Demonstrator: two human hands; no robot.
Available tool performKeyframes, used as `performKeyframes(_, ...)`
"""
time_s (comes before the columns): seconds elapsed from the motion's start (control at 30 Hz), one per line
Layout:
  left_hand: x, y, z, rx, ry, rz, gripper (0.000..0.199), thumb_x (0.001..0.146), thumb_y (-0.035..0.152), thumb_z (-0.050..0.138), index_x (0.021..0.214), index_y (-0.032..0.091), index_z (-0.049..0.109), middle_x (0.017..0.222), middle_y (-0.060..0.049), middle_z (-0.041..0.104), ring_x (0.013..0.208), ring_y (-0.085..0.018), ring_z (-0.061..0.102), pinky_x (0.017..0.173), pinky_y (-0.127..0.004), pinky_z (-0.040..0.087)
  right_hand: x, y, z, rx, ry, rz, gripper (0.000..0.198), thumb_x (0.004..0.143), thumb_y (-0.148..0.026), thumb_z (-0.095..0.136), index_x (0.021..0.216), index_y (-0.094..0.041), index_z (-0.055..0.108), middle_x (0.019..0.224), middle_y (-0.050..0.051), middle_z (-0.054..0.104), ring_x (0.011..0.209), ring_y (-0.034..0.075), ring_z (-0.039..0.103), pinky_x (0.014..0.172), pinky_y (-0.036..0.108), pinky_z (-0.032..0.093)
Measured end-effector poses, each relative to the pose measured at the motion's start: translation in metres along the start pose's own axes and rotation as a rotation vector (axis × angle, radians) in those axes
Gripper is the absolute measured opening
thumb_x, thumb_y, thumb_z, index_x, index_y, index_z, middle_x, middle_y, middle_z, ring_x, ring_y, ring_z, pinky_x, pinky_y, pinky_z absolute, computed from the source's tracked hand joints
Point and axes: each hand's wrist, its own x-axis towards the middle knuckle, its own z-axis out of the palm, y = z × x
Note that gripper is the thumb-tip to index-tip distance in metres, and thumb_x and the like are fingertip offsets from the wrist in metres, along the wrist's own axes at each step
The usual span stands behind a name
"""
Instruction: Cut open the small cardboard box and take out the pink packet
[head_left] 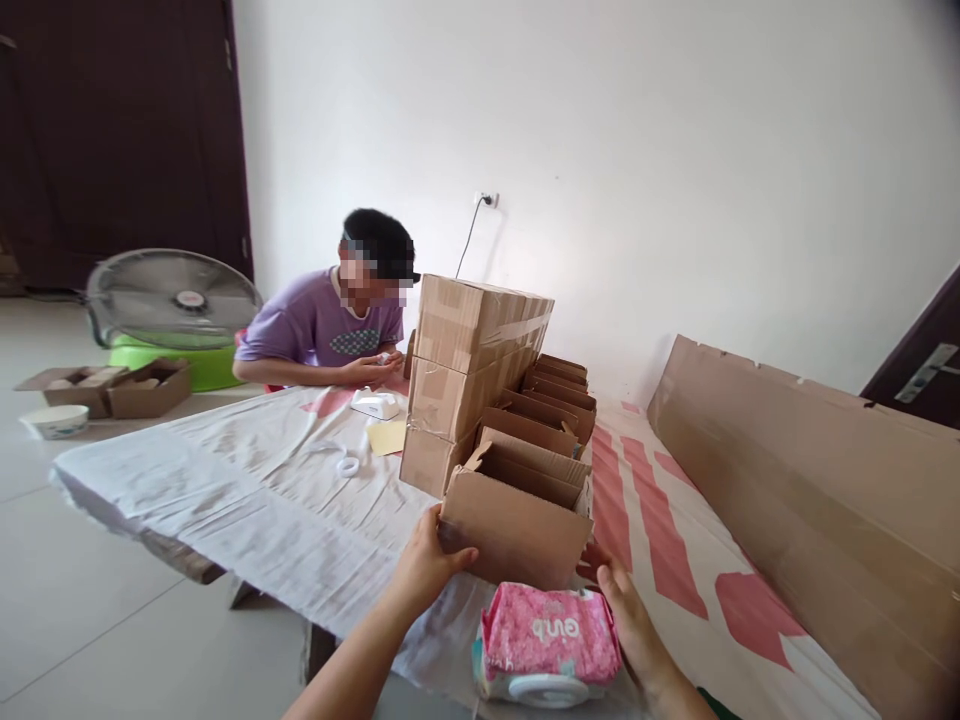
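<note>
An open-topped cardboard box stands nearest me at the front of a row of open boxes. My left hand is on its left side, with the thumb on the front face and the fingers round the edge. At the lower right corner, my right hand holds the box's other side, its fingers partly hidden behind the corner. A pink pack of wipes with a white lid lies between my forearms, just in front of the box.
Taped boxes are stacked left of the row. Across the table sits a person with hands together. A tape roll and yellow paper lie there. A large cardboard sheet stands at right; a fan is behind left.
</note>
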Motion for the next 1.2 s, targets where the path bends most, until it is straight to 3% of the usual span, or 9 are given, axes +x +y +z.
performKeyframes(0.13, -0.004, -0.001, 0.004, 0.044, -0.002, 0.013, 0.064, 0.065, 0.037, 0.065, 0.122, 0.016, 0.045, 0.122, -0.017, 0.061, 0.118, -0.035, 0.055, 0.097, -0.047, 0.042, 0.021, -0.028, 0.003, -0.102, -0.266, -0.043, 0.103, 0.058, -0.067, 0.079, 0.142, -0.025, 0.039, 0.141, 0.017, 0.05, 0.128, 0.035, 0.048, 0.103, 0.051, 0.041)
performKeyframes(0.23, -0.004, -0.002, 0.008, 0.081, 0.007, 0.008, 0.053, 0.069, 0.036, 0.061, 0.117, 0.016, 0.047, 0.118, -0.017, 0.063, 0.118, -0.036, 0.056, 0.096, -0.048, 0.043, 0.035, -0.033, 0.01, -0.139, -0.358, -0.043, 0.106, 0.058, -0.064, 0.081, 0.145, -0.026, 0.033, 0.137, 0.017, 0.052, 0.121, 0.034, 0.054, 0.101, 0.052, 0.042)
performKeyframes(0.47, 0.002, -0.002, 0.014, 0.115, 0.029, 0.014, 0.049, 0.074, 0.03, 0.059, 0.118, 0.017, 0.044, 0.121, -0.016, 0.063, 0.117, -0.033, 0.058, 0.095, -0.044, 0.044, 0.046, -0.037, 0.019, 0.1, -0.282, -0.002, 0.1, 0.053, -0.057, 0.086, 0.138, -0.025, 0.041, 0.133, 0.017, 0.057, 0.104, 0.033, 0.066, 0.089, 0.049, 0.051)
performKeyframes(0.7, 0.005, 0.0, 0.025, 0.109, 0.033, 0.04, 0.048, 0.079, 0.027, 0.058, 0.123, 0.017, 0.043, 0.123, -0.017, 0.063, 0.115, -0.033, 0.06, 0.093, -0.045, 0.046, 0.056, -0.035, 0.011, 0.039, -0.242, 0.034, 0.095, 0.053, -0.055, 0.086, 0.132, -0.02, 0.045, 0.117, 0.017, 0.066, 0.103, 0.032, 0.064, 0.086, 0.048, 0.051)
performKeyframes(0.83, 0.006, 0.002, 0.037, 0.084, 0.028, 0.052, 0.056, 0.079, 0.018, 0.055, 0.132, 0.014, 0.036, 0.127, -0.019, 0.061, 0.12, -0.033, 0.058, 0.098, -0.045, 0.044, 0.064, -0.022, 0.01, 0.001, -0.194, -0.013, 0.087, 0.05, -0.053, 0.087, 0.123, -0.019, 0.054, 0.116, 0.016, 0.067, 0.106, 0.034, 0.064, 0.094, 0.052, 0.048)
performKeyframes(0.93, 0.008, 0.003, 0.045, 0.034, 0.013, 0.069, 0.065, 0.079, 0.017, 0.053, 0.139, 0.011, 0.029, 0.138, -0.022, 0.053, 0.129, -0.031, 0.052, 0.105, -0.044, 0.039, 0.066, -0.011, 0.012, -0.065, -0.178, -0.026, 0.073, 0.057, -0.052, 0.084, 0.117, -0.018, 0.059, 0.103, 0.014, 0.072, 0.101, 0.034, 0.066, 0.099, 0.056, 0.045)
performKeyframes(1.03, 0.014, 0.0, 0.051, -0.033, -0.014, 0.096, 0.074, 0.079, 0.02, 0.055, 0.145, 0.009, 0.023, 0.149, -0.023, 0.041, 0.138, -0.03, 0.042, 0.112, -0.043, 0.034, 0.068, -0.004, 0.013, -0.079, -0.133, -0.099, 0.061, 0.065, -0.048, 0.079, 0.115, -0.02, 0.06, 0.103, 0.011, 0.073, 0.106, 0.032, 0.065, 0.1, 0.054, 0.046)
performKeyframes(1.2, 0.021, -0.004, 0.057, -0.117, -0.031, 0.118, 0.08, 0.075, 0.022, 0.059, 0.147, 0.015, 0.023, 0.152, -0.018, 0.039, 0.141, -0.029, 0.037, 0.114, -0.044, 0.033, 0.073, -0.002, 0.013, -0.079, -0.016, -0.246, 0.06, 0.065, -0.042, 0.079, 0.117, -0.021, 0.057, 0.109, 0.01, 0.071, 0.113, 0.03, 0.061, 0.099, 0.051, 0.047)
